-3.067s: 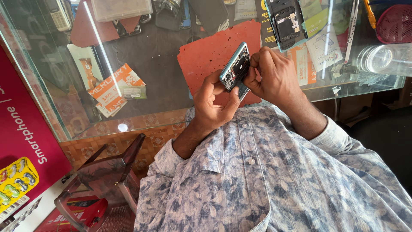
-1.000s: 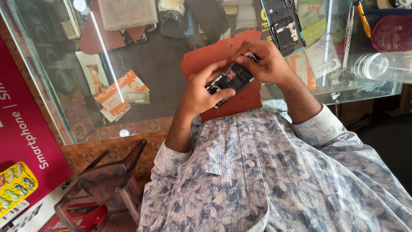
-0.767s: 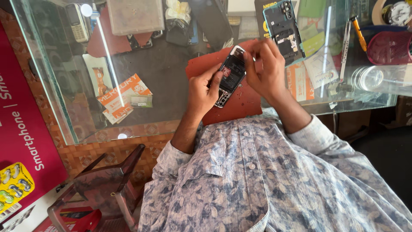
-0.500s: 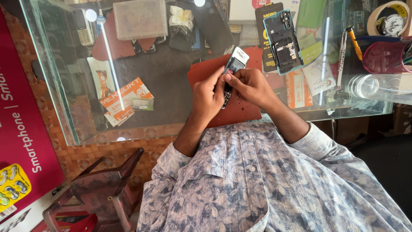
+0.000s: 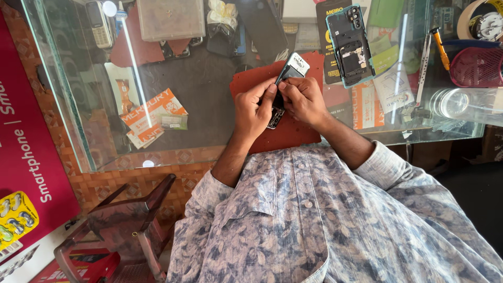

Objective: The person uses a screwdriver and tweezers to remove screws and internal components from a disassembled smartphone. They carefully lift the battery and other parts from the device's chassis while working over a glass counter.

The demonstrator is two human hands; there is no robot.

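An opened phone [image 5: 287, 84], its back off and its inner parts showing, was held tilted above a red mat [image 5: 283, 133], its pale upper end pointing toward one o'clock and its dark lower end toward seven. Both hands were together on it. The left hand [image 5: 251, 111] gripped its left edge, thumb tip pressed on the phone's middle. The right hand [image 5: 303, 98] closed on it from the three o'clock side, fingers curled over the body, fingertips meeting the left thumb. Whether the right hand also held a small tool could not be told.

The red mat lay on a glass counter [image 5: 73, 110], directly under the hands. At one o'clock from the phone, just beyond the mat, lay another phone shell with a teal rim [image 5: 350, 46], its back open. Farther out at two to three o'clock were a yellow-handled screwdriver [image 5: 440, 46], a red mesh basket [image 5: 477, 67] and a clear round lid [image 5: 451, 102]. At eleven o'clock, well apart, stood a clear plastic box [image 5: 170, 18]; at nine o'clock, under the glass, lay orange and white packets [image 5: 152, 116]. At seven o'clock, below the counter, stood a brown plastic chair [image 5: 123, 225]. The person's patterned shirt [image 5: 325, 220] filled the six o'clock side.
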